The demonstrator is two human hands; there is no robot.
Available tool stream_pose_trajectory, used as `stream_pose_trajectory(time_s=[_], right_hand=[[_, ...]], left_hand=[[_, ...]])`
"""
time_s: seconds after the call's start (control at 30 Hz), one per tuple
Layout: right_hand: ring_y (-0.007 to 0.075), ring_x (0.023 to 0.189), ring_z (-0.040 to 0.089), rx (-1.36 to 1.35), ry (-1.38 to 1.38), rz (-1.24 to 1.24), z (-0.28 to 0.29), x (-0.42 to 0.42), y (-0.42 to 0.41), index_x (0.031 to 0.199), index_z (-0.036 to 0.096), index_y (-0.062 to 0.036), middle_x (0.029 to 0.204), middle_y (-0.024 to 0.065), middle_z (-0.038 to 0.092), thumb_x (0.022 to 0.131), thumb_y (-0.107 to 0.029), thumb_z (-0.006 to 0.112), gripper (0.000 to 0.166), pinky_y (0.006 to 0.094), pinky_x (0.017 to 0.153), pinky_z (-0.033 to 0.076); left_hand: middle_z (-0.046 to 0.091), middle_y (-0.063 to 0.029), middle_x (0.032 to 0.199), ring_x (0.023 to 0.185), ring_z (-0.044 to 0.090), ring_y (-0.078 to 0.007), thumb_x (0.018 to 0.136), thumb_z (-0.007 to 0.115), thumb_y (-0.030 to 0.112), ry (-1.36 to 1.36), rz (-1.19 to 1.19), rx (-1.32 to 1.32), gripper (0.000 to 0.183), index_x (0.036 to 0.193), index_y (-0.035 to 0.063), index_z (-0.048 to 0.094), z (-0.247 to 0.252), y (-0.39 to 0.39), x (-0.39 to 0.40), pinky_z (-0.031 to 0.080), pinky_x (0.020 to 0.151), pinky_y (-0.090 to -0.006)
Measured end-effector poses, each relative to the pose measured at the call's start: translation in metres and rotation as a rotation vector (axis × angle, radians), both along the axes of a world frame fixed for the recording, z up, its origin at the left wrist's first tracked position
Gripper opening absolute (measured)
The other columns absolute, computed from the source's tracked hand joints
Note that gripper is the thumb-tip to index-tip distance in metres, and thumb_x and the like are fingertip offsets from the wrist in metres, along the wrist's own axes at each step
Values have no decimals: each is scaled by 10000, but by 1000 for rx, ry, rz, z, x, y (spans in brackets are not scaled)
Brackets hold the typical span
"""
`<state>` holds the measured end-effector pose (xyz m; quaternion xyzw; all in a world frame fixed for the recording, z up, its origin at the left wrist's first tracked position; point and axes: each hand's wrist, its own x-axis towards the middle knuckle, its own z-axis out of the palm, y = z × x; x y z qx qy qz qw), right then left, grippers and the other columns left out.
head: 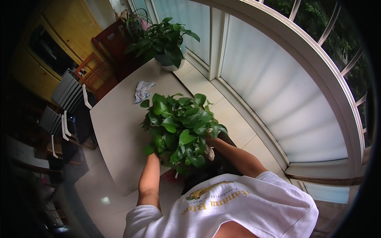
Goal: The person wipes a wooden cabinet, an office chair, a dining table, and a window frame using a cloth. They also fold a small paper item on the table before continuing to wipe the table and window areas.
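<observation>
A bushy potted plant with glossy heart-shaped leaves (184, 131), like a pothos, stands at the near end of the pale table (116, 128). Its leaves hide the pot. My left forearm reaches in under the foliage from the near left, and the leaves cover that hand. On the plant's right side my right hand (210, 141) is partly hidden among the leaf edges. A pale cloth (210, 153) hangs from it, bunched in the fingers. Farther up the table lies a crumpled white-and-blue cloth (143, 90).
Another leafy plant in a blue-grey pot (168, 61) stands at the table's far end. A tiled ledge (232, 114) and frosted window panes (276, 89) run along the right. Wooden chairs (96, 73) and grey folding chairs (67, 92) line the left. Something red (171, 175) sits below the table edge.
</observation>
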<state>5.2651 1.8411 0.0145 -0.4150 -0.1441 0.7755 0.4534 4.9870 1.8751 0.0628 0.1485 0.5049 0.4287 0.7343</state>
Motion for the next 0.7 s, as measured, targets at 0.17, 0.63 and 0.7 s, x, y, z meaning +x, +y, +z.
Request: stream_pose_trajectory(time_s=[0.17, 0.63, 0.7], right_hand=[[200, 832, 578, 24, -66, 86, -16, -102, 3, 1037, 574, -34, 934, 81, 598, 797, -84, 594, 247, 335, 737, 485], [197, 829, 588, 213, -413, 339, -48, -161, -22, 1027, 581, -34, 909, 82, 610, 759, -84, 630, 277, 336, 715, 496], [252, 856, 614, -191, -328, 226, -4, -116, -40, 1037, 553, 64, 979, 158, 606, 728, 66, 563, 309, 396, 759, 519]], left_hand=[[620, -49, 908, 793, 586, -160, 843, 538, 211, 48, 95, -5, 245, 1045, 81, 587, 1, -28, -97, 489, 683, -320], [618, -52, 913, 787, 588, -160, 841, 537, 182, 55, 123, -18, 239, 1048, 68, 579, -15, -53, -223, 495, 673, -323], [618, -53, 914, 786, 588, -160, 841, 537, 178, 65, 135, -17, 239, 1048, 67, 578, -18, -57, -237, 496, 672, -324]])
